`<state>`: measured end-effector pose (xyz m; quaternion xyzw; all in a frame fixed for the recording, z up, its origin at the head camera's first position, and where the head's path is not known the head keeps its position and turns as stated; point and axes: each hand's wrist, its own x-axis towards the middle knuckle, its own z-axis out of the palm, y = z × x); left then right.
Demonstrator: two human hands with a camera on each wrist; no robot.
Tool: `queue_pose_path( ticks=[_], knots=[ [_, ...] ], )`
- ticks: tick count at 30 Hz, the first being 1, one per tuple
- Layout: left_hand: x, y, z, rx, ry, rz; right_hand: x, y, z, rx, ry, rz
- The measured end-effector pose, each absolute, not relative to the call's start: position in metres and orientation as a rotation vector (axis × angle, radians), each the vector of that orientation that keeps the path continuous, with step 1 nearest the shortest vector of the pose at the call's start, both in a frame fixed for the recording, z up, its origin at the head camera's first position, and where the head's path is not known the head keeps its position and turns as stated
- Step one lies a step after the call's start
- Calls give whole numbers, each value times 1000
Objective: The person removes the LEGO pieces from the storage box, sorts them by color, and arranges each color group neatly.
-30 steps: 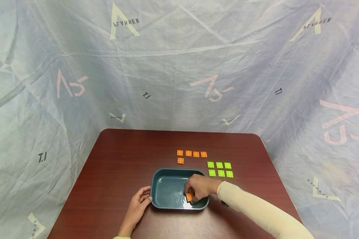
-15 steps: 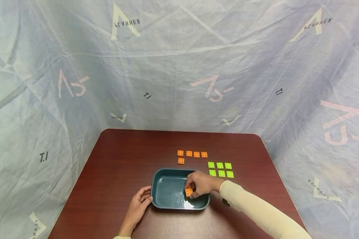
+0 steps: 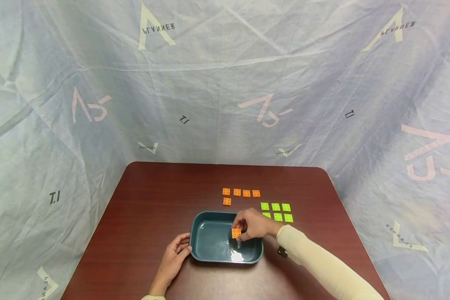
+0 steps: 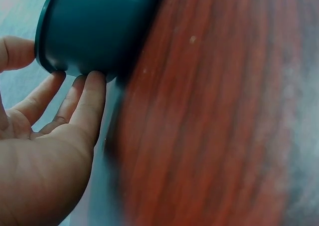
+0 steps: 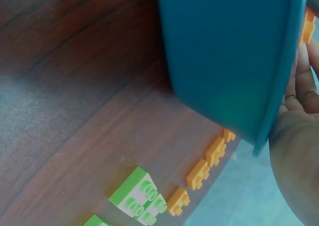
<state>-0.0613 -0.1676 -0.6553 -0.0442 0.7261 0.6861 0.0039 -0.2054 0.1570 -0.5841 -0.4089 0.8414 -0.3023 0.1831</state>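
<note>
My right hand (image 3: 253,223) pinches an orange building brick (image 3: 236,233) over the right half of a dark teal tray (image 3: 210,261). In the right wrist view, the tray wall (image 5: 229,56) hides most of that brick. At the tray's left end, my left hand (image 3: 172,256) rests against the outside. The left wrist view shows its fairly straight fingers (image 4: 92,99) touching the tray's outer wall (image 4: 94,31), with the thumb by the rim. Several orange bricks (image 3: 246,193) lie behind the tray, and several lime green bricks (image 3: 276,207) stand in two rows to its right.
The dark red wooden table (image 3: 153,200) has rounded far corners. Grey printed cloth (image 3: 210,83) hangs behind it and on both sides. A small dark object (image 3: 282,251) shows under the right wrist.
My right hand has risen from the tray's floor and moved slightly away from the body, lifting the orange brick. The left hand and the tray stay where they were.
</note>
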Motion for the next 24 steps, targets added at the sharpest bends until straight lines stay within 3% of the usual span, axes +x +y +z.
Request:
queue_pose_path(
  ticks=[24],
  knots=[
    [-63,-167,-656,-192,2238,2144,-264,170,-575,-967,2626,-931]
  ],
)
